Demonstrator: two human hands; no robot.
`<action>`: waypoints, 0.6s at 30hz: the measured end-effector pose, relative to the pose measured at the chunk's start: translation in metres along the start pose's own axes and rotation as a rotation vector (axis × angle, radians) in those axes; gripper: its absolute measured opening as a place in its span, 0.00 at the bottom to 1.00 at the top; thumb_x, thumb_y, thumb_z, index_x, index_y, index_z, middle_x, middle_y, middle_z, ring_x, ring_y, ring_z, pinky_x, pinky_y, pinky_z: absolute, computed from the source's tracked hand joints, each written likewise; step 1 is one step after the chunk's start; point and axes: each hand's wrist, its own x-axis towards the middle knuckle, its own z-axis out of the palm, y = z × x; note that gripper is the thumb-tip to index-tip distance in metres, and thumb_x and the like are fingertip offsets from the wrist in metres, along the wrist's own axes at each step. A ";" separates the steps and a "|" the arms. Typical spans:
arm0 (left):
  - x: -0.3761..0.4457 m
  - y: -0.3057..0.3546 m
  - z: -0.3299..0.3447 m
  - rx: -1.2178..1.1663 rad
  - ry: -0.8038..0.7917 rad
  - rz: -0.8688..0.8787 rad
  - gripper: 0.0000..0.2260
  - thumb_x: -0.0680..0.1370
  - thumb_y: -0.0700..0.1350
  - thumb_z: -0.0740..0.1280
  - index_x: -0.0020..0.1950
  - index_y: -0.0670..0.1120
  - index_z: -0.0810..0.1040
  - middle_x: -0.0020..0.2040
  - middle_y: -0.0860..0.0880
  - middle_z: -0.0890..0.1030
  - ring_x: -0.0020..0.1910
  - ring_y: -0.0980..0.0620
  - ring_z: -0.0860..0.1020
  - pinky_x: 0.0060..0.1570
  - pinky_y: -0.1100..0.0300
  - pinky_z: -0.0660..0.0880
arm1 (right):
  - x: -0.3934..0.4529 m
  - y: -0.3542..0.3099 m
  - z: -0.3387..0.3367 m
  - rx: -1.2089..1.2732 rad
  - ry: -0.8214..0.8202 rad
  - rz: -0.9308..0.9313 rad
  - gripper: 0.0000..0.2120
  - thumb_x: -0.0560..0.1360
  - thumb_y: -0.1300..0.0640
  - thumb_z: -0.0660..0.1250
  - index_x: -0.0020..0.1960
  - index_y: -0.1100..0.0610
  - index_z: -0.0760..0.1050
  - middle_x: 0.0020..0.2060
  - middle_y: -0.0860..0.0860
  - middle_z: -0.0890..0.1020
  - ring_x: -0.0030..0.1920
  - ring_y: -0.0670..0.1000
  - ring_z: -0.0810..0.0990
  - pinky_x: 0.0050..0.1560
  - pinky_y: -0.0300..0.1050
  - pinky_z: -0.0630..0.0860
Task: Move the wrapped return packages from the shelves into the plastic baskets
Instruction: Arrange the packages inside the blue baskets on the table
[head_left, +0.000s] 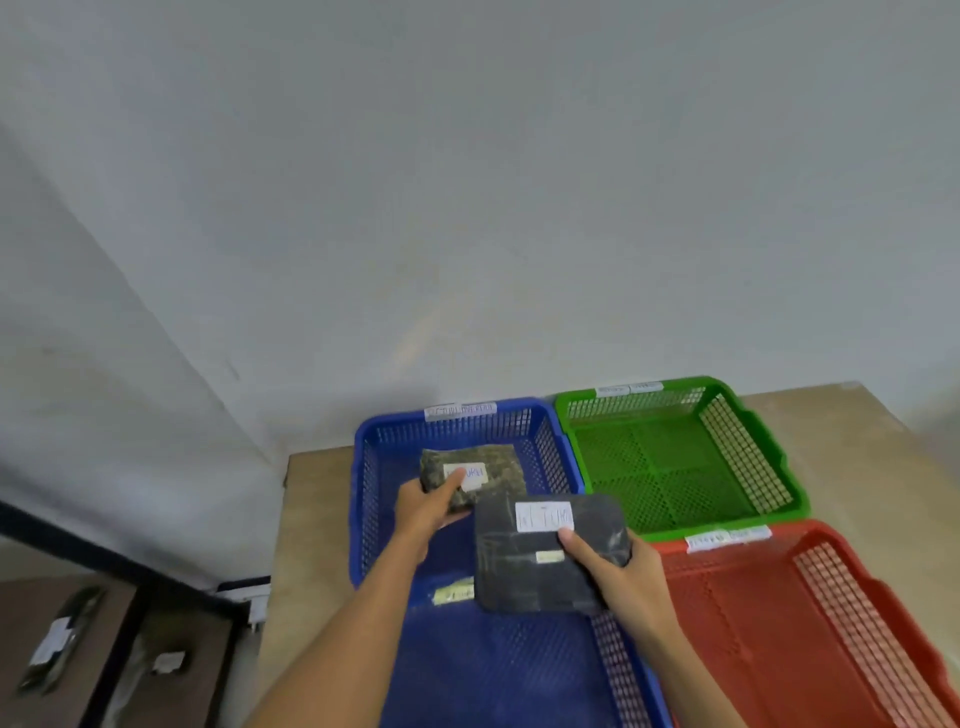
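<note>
Your left hand grips the mottled package low inside the far blue basket; your right hand grips the dark package above that basket's near rim. The green basket and red basket adjoin rightward, on the table.
</note>
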 end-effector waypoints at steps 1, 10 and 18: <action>0.011 -0.004 0.008 0.000 0.012 -0.015 0.11 0.76 0.44 0.75 0.55 0.40 0.82 0.51 0.42 0.85 0.50 0.46 0.84 0.38 0.58 0.83 | 0.008 0.003 -0.003 0.001 -0.015 0.010 0.21 0.65 0.50 0.83 0.54 0.58 0.84 0.45 0.49 0.89 0.47 0.50 0.88 0.48 0.48 0.84; 0.079 -0.014 0.055 0.023 0.002 -0.080 0.06 0.78 0.44 0.74 0.50 0.44 0.81 0.55 0.41 0.84 0.55 0.43 0.83 0.43 0.54 0.84 | 0.019 0.029 -0.040 -0.061 0.054 0.084 0.23 0.61 0.50 0.84 0.53 0.56 0.84 0.43 0.47 0.89 0.46 0.47 0.88 0.55 0.52 0.82; 0.091 -0.013 0.066 0.469 0.133 -0.145 0.22 0.74 0.60 0.75 0.51 0.40 0.82 0.48 0.42 0.85 0.35 0.48 0.84 0.28 0.57 0.81 | 0.007 0.028 -0.061 -0.102 0.131 0.090 0.21 0.63 0.52 0.83 0.53 0.55 0.84 0.43 0.45 0.89 0.45 0.47 0.87 0.49 0.46 0.81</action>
